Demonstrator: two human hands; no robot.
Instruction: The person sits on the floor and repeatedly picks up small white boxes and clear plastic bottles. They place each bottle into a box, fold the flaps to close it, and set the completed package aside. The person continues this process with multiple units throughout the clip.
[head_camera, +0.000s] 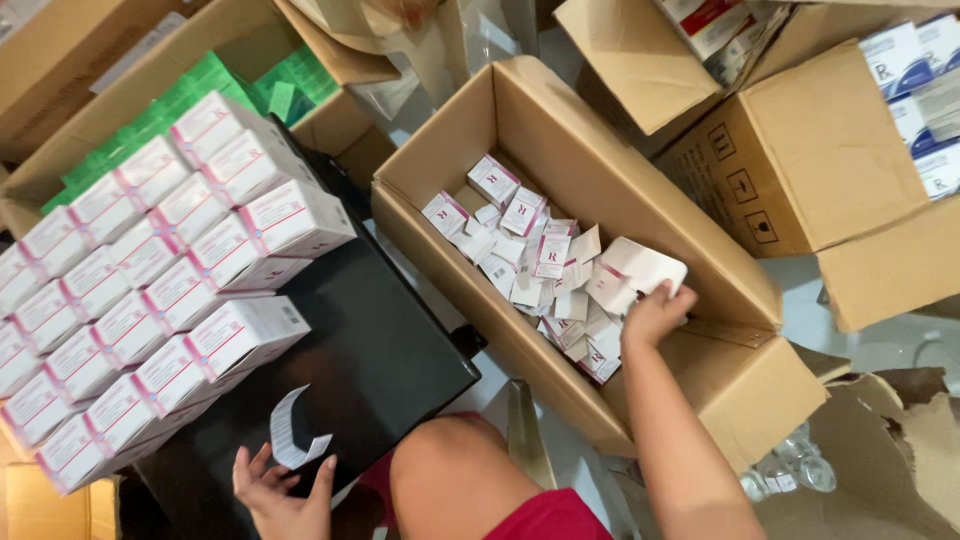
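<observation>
Nearest the camera, the left hand (283, 487) lies open, fingers spread, on the near edge of a black board (370, 370); its fingertips touch a curled white paper strip (292, 432) that rests on the board, pinched by nothing I can make out. Just beside it is a bare knee (455, 480).

Further out, the right hand (655, 312) reaches into an open cardboard box (600, 150) and closes its fingers on a flattened white carton (640, 268) — the thumb is hidden, so how firmly it grips I cannot tell. The carton sits at the near right end of a loose heap of small white-and-pink cartons (530, 250) on the box floor.

To the left, stacked rows of white boxes with pink stripes (150, 290) cover the far part of the black board. Behind them, green packets (200, 90) fill another carton — and at far right, brown cartons (800, 150) hold blue-and-white boxes (925, 90).
</observation>
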